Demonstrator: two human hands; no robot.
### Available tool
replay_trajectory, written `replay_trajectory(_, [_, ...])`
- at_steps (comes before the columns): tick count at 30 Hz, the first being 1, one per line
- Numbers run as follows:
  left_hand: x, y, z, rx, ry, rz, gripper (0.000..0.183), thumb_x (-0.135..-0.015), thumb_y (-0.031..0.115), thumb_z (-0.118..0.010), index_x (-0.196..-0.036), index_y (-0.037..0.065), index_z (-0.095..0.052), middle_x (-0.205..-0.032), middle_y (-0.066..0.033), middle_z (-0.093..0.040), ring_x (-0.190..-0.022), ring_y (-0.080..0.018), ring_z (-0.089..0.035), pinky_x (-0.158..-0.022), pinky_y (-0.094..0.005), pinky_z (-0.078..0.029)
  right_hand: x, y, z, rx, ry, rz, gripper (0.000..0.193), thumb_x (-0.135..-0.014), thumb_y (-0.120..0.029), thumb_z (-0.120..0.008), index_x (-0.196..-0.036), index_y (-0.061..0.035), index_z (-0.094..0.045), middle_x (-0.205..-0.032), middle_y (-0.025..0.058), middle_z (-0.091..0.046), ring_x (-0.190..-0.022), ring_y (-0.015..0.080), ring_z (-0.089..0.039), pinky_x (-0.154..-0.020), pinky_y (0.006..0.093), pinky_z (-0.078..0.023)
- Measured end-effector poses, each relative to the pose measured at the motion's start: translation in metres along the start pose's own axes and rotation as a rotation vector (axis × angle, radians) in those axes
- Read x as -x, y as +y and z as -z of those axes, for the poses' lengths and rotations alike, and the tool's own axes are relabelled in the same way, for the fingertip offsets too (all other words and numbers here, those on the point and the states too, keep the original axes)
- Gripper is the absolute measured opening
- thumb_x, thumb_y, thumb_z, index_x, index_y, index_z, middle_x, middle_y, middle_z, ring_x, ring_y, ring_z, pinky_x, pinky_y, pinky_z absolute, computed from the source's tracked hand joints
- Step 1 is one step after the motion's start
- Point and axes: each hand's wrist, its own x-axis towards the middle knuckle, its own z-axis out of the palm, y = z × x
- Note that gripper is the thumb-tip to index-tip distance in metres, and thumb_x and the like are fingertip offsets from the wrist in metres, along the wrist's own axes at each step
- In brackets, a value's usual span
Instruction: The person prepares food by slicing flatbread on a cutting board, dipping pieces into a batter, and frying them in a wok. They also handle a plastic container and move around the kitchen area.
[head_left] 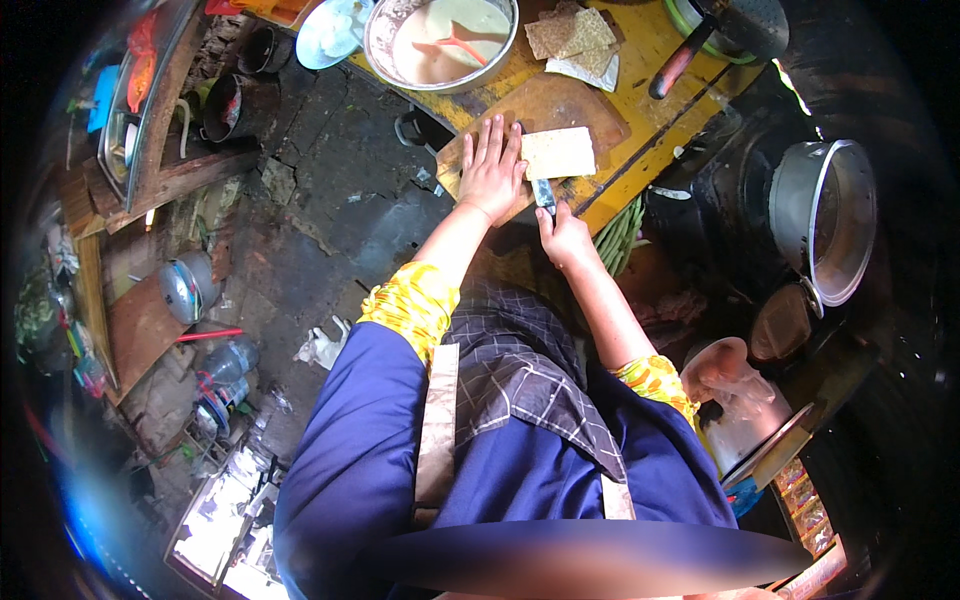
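A pale, speckled rectangular block (560, 152), which looks like tempeh, lies on a wooden cutting board (512, 106). Flat on the board just left of it is my left hand (489, 178), fingers stretched and apart, its thumb side touching the block's left end. My right hand (568, 238) is closed round the handle of a knife (543, 194). The knife's blade points away from me and meets the block's near edge; whether its tip goes under or into the block is hidden. Beyond the board, several thin speckled slices (585, 40) are piled on something white.
The yellow table (650, 125) bears a large pot (440, 88) of pale liquid with a red utensil in it. A pan with a worn handle (683, 60) rests at the far right. Long green beans (622, 238) hang near my right wrist. A big metal pot (800, 215) stands to the right.
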Motion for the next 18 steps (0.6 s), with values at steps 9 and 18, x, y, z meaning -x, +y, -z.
replay_trajectory(9, [0.000,-0.005,-0.002,0.084,0.022,0.005,0.058,-0.089,0.028,-0.042,-0.139,0.012,-0.019,-0.145,-0.0157,-0.010,-0.135,-0.0305,-0.009,-0.107,-0.0496,-0.007,0.018,0.001,0.001,0.170,0.055,0.008,0.042,-0.089,-0.034,-0.041,-0.099,0.0065,-0.045,-0.073,0.0295,-0.059,-0.072,0.0432,-0.059,-0.067,0.0494,-0.048])
replay_trajectory(18, [-0.014,-0.002,0.020,0.269,-0.015,-0.013,0.064,-0.076,0.038,-0.061,-0.131,0.012,-0.039,-0.141,-0.0162,-0.024,-0.133,-0.0328,-0.015,-0.107,-0.0501,-0.009,0.051,0.007,0.012,0.150,-0.016,0.021,0.040,-0.089,-0.034,-0.042,-0.092,0.0058,-0.047,-0.075,0.0302,-0.058,-0.077,0.0443,-0.058,-0.072,0.0502,-0.045])
